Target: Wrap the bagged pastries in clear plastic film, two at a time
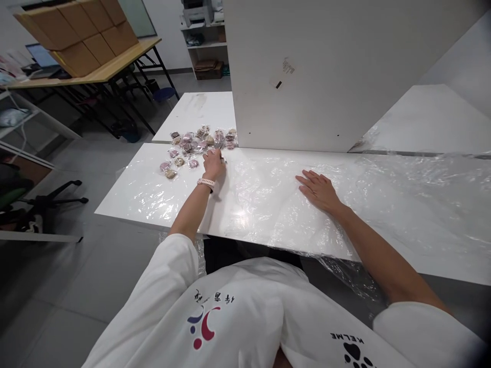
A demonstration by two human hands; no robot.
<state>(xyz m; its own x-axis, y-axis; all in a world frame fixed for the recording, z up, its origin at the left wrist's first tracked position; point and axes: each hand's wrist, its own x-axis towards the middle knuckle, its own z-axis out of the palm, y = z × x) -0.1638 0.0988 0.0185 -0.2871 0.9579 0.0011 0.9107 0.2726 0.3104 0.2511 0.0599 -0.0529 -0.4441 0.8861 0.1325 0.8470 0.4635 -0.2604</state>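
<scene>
Packets (187,147), small and clear-wrapped, lie clustered on the white table (134,176) at eleven o'clock from the person's shirt (261,301). At the cluster's four o'clock edge, the left hand (214,162) bends its fingers; whether it grips one, I cannot tell. At one o'clock, the right hand (321,194) lies palm down with fingers spread on clear plastic film (264,191).

Small plastic-wrapped pink and brown packets (187,147) lie toward the left of the long white table (125,197), clear plastic film (422,189) across its middle and right. Behind its middle stands a tall white panel (307,102).
</scene>
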